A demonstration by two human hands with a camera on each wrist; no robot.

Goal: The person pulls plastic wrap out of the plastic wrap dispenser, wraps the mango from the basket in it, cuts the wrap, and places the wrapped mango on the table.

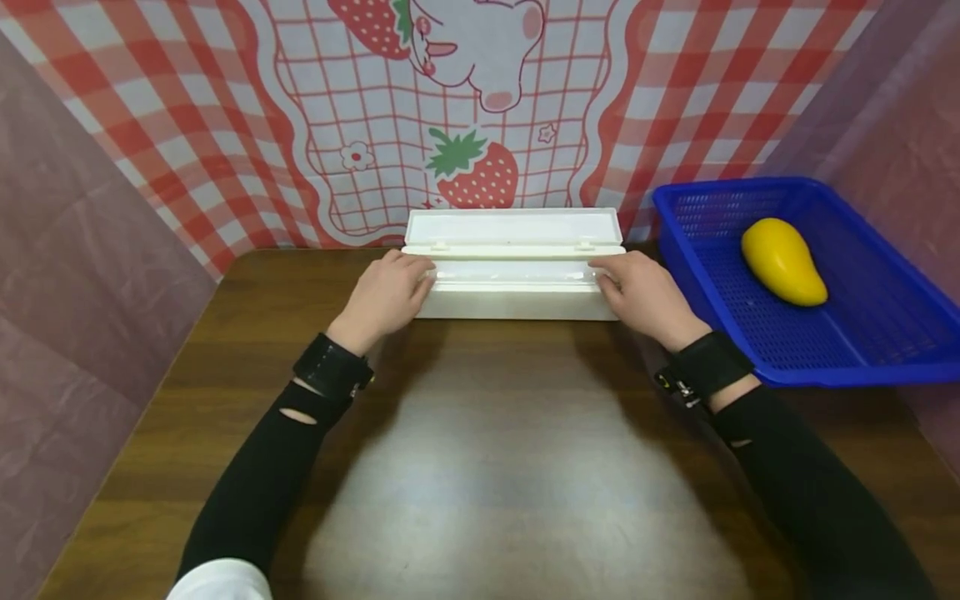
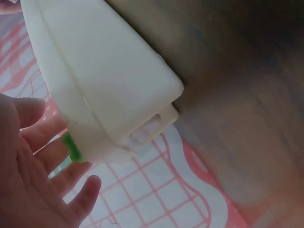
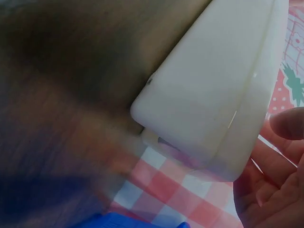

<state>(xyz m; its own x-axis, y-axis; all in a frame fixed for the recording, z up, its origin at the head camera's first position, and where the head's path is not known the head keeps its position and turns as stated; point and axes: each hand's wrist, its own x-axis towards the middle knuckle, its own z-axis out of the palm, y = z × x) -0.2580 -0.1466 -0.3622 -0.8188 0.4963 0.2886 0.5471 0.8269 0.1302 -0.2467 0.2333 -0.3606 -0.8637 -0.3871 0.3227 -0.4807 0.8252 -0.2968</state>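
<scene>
A long white cling film dispenser (image 1: 517, 305) stands against the back cloth, its lid (image 1: 514, 227) raised. Clear film (image 1: 517, 273) shows along the opening. At the dispenser's left end is my left hand (image 1: 386, 293), its fingertips over the film's end and its thumb apart from the index finger. My right hand (image 1: 647, 292) mirrors it at the right end, index finger reaching over the opening. In the left wrist view, the spread fingers (image 2: 52, 154) lie behind the dispenser beside a small green piece (image 2: 72, 147). The right wrist view shows loosely bent fingers (image 3: 273, 166) beyond the white body.
On the right, close beside my right wrist, stands a blue plastic basket (image 1: 862, 372) holding a yellow mango (image 1: 783, 261). A red-and-white checked cloth (image 1: 480, 117) with strawberry prints hangs behind the brown wooden table (image 1: 510, 467).
</scene>
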